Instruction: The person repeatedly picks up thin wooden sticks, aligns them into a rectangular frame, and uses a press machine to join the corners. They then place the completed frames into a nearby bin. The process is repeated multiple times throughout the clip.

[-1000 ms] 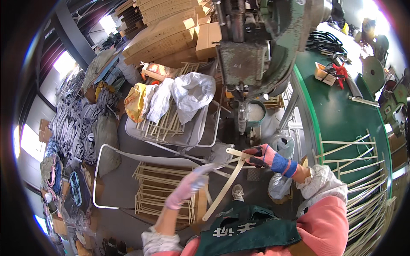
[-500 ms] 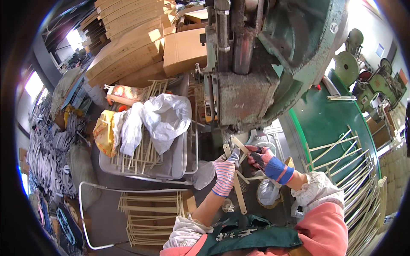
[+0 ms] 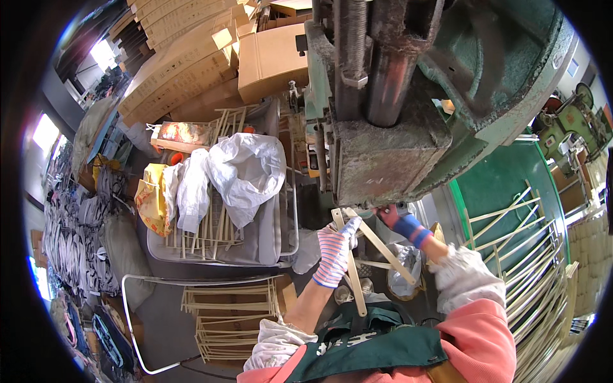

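My left hand (image 3: 336, 254), in a pink-and-blue striped white glove, is closed around cream flat strips near their upper ends. One flat strip (image 3: 355, 287) with end holes points down toward my apron. Another flat strip (image 3: 383, 249) slants down to the right, its upper end beside the first one's. My right hand (image 3: 397, 221), in a red, blue and dark glove, is apart from these strips, just below the press head (image 3: 389, 163). Its fingertips are dark and partly hidden at the machine, so their grip does not show.
A grey bin (image 3: 255, 254) at left holds strips and white sacks. Below it, ladder-like strip frames (image 3: 233, 319) lie inside a bent metal tube (image 3: 131, 338). More strip frames (image 3: 536, 287) lean on a green table (image 3: 488, 175) at right. Cardboard boxes (image 3: 271, 64) stand behind.
My right hand has left the strips and moved up beneath the press head. One strip now slants down to the right from my left hand. The view has shifted slightly.
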`<state>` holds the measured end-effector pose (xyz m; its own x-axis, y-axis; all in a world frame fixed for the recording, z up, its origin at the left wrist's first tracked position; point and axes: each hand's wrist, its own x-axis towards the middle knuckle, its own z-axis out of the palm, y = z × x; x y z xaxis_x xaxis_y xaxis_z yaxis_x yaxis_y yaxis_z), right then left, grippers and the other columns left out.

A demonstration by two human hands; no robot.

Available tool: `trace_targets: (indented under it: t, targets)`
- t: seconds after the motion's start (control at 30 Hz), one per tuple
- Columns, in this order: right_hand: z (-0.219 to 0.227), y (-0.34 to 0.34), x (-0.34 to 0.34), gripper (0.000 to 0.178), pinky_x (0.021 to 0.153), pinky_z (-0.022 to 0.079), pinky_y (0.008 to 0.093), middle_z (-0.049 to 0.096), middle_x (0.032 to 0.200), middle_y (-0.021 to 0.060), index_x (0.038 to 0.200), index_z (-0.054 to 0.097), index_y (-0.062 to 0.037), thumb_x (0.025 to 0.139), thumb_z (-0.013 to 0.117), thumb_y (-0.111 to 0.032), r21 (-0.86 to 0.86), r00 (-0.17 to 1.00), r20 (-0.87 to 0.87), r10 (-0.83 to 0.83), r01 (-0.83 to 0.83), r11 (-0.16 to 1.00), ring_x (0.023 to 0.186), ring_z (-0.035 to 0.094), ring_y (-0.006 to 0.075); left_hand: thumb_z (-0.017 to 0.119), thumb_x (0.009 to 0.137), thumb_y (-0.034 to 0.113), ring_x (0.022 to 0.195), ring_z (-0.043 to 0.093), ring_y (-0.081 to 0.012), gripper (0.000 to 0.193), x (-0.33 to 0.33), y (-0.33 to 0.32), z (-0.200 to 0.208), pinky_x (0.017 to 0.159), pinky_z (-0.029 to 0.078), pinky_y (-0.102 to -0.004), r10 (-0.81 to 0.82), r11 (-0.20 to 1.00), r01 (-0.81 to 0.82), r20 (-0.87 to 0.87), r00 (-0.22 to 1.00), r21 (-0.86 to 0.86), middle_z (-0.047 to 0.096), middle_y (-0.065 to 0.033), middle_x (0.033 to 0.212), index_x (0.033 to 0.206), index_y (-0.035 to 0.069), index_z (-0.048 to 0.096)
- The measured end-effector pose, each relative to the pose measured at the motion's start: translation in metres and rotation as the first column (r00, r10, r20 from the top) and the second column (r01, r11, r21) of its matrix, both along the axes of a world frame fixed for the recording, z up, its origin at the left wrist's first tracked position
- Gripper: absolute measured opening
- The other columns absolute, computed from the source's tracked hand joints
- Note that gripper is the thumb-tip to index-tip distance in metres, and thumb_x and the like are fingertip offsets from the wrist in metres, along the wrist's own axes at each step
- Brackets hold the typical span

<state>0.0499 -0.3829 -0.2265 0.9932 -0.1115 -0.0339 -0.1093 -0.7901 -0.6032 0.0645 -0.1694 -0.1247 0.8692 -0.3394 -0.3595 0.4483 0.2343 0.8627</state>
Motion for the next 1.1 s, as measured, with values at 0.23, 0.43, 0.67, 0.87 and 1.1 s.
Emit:
trace_targets:
  t: [0.23, 0.43, 0.67, 0.87, 1.1]
  targets:
    - [-0.180, -0.017, 0.081, 0.026, 0.077, 0.047, 0.0375, 0.064, 0.099, 0.0078, 0.110, 0.061, -0.0122, 0.086, 0.054, -0.016, -0.214, 0.997, 0.078, 0.007, 0.010, 0.977, 0.087, 0.061, 0.0260, 0.071, 0.080, 0.012, 0.043, 0.042, -0.0034, 0.010, 0.006, 0.002, 0.015, 0.040, 0.029, -0.0213, -0.072, 0.994, 0.070, -0.021, 0.997, -0.088, 0.052, 0.0046, 0.055, 0.076, 0.004, 0.067]
    - [-0.170, -0.029, 0.066, 0.030, 0.071, 0.045, 0.0372, 0.064, 0.091, 0.0066, 0.113, 0.061, -0.0161, 0.083, 0.054, -0.016, -0.097, 0.993, 0.082, 0.079, -0.071, 0.993, 0.081, 0.061, 0.0240, 0.066, 0.084, 0.009, 0.041, 0.044, -0.0049, 0.009, 0.005, -0.003, 0.006, 0.041, 0.032, -0.0215, -0.152, 0.972, 0.156, -0.036, 0.988, 0.174, 0.053, 0.0036, 0.053, 0.079, 0.002, 0.069]
    - [-0.109, -0.033, 0.033, 0.035, 0.064, 0.043, 0.0368, 0.063, 0.081, 0.0052, 0.115, 0.061, -0.0208, 0.081, 0.054, -0.017, 0.001, 0.951, 0.257, 0.173, -0.179, 0.984, 0.073, 0.061, 0.0216, 0.070, 0.080, 0.011, 0.040, 0.043, -0.0058, 0.019, 0.002, -0.007, -0.001, 0.040, 0.030, -0.0234, -0.037, 0.986, 0.038, -0.008, 0.999, 0.162, 0.050, 0.0018, 0.050, 0.064, 0.005, 0.063]
    - [-0.047, -0.010, 0.011, 0.040, 0.058, 0.041, 0.0364, 0.063, 0.072, 0.0040, 0.117, 0.061, -0.0247, 0.079, 0.054, -0.017, -0.029, 0.771, 0.587, 0.247, -0.285, 0.958, 0.066, 0.061, 0.0196, 0.070, 0.081, 0.012, 0.040, 0.041, -0.0055, 0.017, -0.005, -0.010, -0.004, 0.040, 0.029, -0.0224, -0.007, 0.998, 0.010, -0.052, 0.999, 0.056, 0.050, 0.0026, 0.053, 0.069, 0.007, 0.060]
    - [-0.013, 0.025, 0.040, 0.021, 0.074, 0.049, 0.0338, 0.065, 0.094, 0.0073, 0.100, 0.062, -0.0013, 0.091, 0.051, -0.017, 0.353, 0.931, 0.045, 0.363, -0.355, 0.866, 0.084, 0.062, 0.0187, 0.070, 0.082, 0.015, 0.041, 0.042, -0.0054, 0.013, -0.007, -0.011, -0.024, 0.039, 0.030, -0.0231, -0.005, 0.997, 0.000, -0.056, 0.998, -0.077, 0.051, 0.0027, 0.056, 0.082, 0.005, 0.063]
